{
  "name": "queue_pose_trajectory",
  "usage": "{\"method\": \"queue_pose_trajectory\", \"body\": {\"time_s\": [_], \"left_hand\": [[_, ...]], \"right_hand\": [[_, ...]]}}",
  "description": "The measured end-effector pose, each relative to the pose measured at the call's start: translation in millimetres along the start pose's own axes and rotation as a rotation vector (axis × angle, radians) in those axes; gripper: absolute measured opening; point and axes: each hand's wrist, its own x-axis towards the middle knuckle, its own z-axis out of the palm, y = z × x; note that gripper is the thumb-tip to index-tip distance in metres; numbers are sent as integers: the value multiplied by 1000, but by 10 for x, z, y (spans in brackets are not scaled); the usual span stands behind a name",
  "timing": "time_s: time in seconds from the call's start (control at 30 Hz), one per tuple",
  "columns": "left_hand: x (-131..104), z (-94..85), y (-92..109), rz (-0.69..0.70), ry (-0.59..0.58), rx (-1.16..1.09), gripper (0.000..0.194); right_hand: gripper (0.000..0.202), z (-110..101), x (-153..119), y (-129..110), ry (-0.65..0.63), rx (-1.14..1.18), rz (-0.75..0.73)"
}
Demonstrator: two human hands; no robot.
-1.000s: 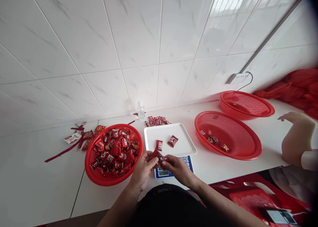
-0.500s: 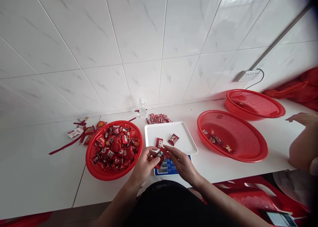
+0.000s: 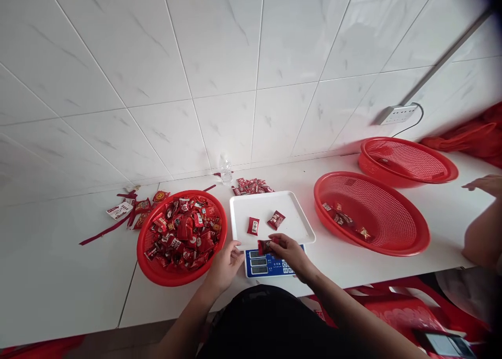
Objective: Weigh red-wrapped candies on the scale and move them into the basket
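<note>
My right hand [image 3: 290,251] pinches a dark red candy packet [image 3: 264,247] over the front edge of the white scale tray [image 3: 288,210]. My left hand [image 3: 225,267] is near the tray's front left corner, its fingers loosely curled and slightly apart, with nothing seen in them. Two red wrapped candies, one smaller [image 3: 253,225] and one larger [image 3: 276,220], lie apart on the tray. Below the tray shows the blue panel of the scale [image 3: 270,266], with its displays and keys. To the left stands a red basket [image 3: 141,259] heaped with red candy packets [image 3: 184,233].
Small red packets [image 3: 251,186] are piled behind the tray, beside a clear plastic bottle [image 3: 225,169]. A red basket [image 3: 392,212] at right holds several packets; another basket [image 3: 415,160] stands behind it. Another person's arm [image 3: 484,228] reaches in at far right. Ribbons and a tag [image 3: 120,210] lie left.
My left hand has let go of the packet and moved slightly left. The right hand now holds the packet alone, and more of the scale panel shows.
</note>
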Motion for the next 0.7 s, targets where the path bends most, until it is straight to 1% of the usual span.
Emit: {"method": "queue_pose_trajectory", "body": {"time_s": [0.1, 0.17, 0.2, 0.27, 0.33, 0.37, 0.47, 0.57, 0.63, 0.7], "left_hand": [[55, -207, -264, -17, 147, 165, 26], [84, -363, -438, -51, 200, 286, 25], [94, -435, -515, -98, 188, 343, 24], [108, -552, -641, -224, 129, 427, 24], [122, -626, -724, -333, 78, 459, 28], [132, -649, -751, -362, 68, 463, 32], [181, -677, -799, -406, 43, 460, 51], [246, -680, -826, -447, 26, 455, 63], [283, -689, -845, -471, 25, 447, 66], [307, -708, -870, -488, 18, 429, 64]], "right_hand": [[61, -196, 62, 54, 106, -47, 2], [69, -292, 74, 77, 150, -133, 3], [70, -320, 71, 86, 153, -184, 8], [66, -327, 50, 93, 120, -276, 32], [61, -284, 16, 83, 74, -339, 67], [60, -250, 0, 73, 53, -359, 80], [59, -154, -32, 41, 9, -381, 67], [57, -111, -37, 23, -2, -406, 41], [55, -113, -38, 22, -14, -419, 48], [55, -126, -42, 28, -44, -394, 70]]}}
